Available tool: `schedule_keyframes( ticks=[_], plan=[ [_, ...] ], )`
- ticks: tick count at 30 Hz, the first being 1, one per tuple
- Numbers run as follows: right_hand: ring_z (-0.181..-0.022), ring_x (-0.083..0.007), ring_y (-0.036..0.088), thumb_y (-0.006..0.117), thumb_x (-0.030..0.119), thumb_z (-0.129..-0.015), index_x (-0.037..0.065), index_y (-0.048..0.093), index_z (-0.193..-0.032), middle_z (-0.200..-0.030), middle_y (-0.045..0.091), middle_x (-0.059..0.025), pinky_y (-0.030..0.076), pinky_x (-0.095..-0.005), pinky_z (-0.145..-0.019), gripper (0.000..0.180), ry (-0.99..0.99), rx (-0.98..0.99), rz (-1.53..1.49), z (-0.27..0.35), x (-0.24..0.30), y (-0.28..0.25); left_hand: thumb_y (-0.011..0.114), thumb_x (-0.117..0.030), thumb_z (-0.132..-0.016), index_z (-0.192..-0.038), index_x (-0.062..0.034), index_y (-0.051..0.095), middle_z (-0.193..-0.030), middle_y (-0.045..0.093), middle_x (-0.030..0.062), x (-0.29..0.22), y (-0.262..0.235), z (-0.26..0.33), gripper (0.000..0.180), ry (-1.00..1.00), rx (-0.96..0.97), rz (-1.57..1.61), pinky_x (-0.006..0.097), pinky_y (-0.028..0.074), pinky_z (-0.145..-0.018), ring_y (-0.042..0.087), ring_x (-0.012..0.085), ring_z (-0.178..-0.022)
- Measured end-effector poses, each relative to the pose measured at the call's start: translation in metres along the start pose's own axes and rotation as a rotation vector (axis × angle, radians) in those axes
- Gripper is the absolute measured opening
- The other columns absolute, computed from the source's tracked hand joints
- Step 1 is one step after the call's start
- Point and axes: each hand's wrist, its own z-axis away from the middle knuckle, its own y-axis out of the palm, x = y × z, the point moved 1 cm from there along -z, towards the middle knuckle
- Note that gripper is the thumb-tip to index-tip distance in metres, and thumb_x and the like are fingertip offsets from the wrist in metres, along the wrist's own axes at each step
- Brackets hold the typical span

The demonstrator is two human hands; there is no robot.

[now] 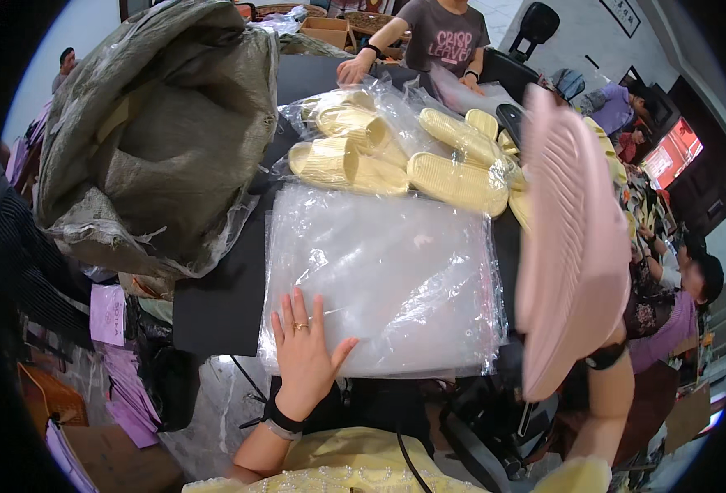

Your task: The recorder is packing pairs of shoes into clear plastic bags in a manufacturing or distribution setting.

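Left hand [304,355]: flat, palm down, fingers spread apart — resting on the near-left corner of the stack of clear plastic bags [387,279]; ring on one finger.
Right hand: hidden behind the pale pink ribbed rubber slipper [572,246] it holds up, sole toward the camera; cannot tell how its fingers sit.
Slipper position: raised at right, over the stack's right edge.
Stack: lies on the black table [219,304].
Beyond: pale yellow ribbed slippers [396,156], some bagged — touching the stack's far edge.
Far left: grey-green woven sack [165,131].
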Motion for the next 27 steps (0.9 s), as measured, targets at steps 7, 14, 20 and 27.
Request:
schedule_keyframes(
  ticks=[7, 14, 20, 27],
  plan=[
    [-0.09, -0.0134, 0.058, 0.052, 0.013, -0.086, -0.005, 0.054, -0.11, -0.102, 0.061, -0.007, 0.047, -0.027, -0.074, 0.03, 0.124, -0.131, -0.219, 0.119, 0.034, 0.203, 0.053, -0.035, -0.082, -0.132, -0.0058, 0.042, -0.144, 0.022, 0.0236, 0.006, 0.022, 0.009, 0.059, 0.013, 0.076, -0.079, 0.057, 0.011, -0.105, 0.019, 0.0411, -0.133],
    [-0.087, -0.0136, 0.059, 0.052, 0.013, -0.087, -0.005, 0.055, -0.109, -0.1, 0.061, -0.006, 0.047, -0.0272, -0.073, 0.029, 0.23, -0.194, -0.416, 0.143, -0.027, 0.133, 0.056, -0.039, -0.081, -0.133, -0.004, 0.039, -0.144, 0.024, 0.0211, 0.002, 0.02, 0.006, 0.065, 0.026, -0.006, -0.029, 0.057, 0.013, -0.105, 0.02, 0.0412, -0.132],
    [-0.085, -0.0138, 0.059, 0.052, 0.014, -0.087, -0.005, 0.055, -0.108, -0.098, 0.062, -0.0052, 0.047, -0.0274, -0.072, 0.028, 0.312, -0.26, -0.57, 0.114, -0.076, 0.031, 0.057, -0.041, -0.081, -0.134, -0.0044, 0.037, -0.144, 0.023, 0.0227, 0.0, 0.02, 0.004, 0.068, 0.029, -0.006, -0.039, 0.056, 0.014, -0.104, 0.02, 0.0418, -0.132],
    [-0.085, -0.0334, 0.061, 0.064, 0.01, -0.071, -0.001, 0.063, -0.096, -0.096, 0.063, -0.0154, 0.046, -0.0375, -0.075, 0.027, -0.392, 0.239, 0.386, 0.102, -0.019, 0.057, 0.056, -0.05, -0.079, -0.135, -0.0045, 0.037, -0.144, 0.021, 0.023, 0.004, 0.021, 0.004, 0.075, 0.026, 0.026, -0.008, 0.057, 0.013, -0.104, 0.017, 0.0418, -0.133]
  ],
)
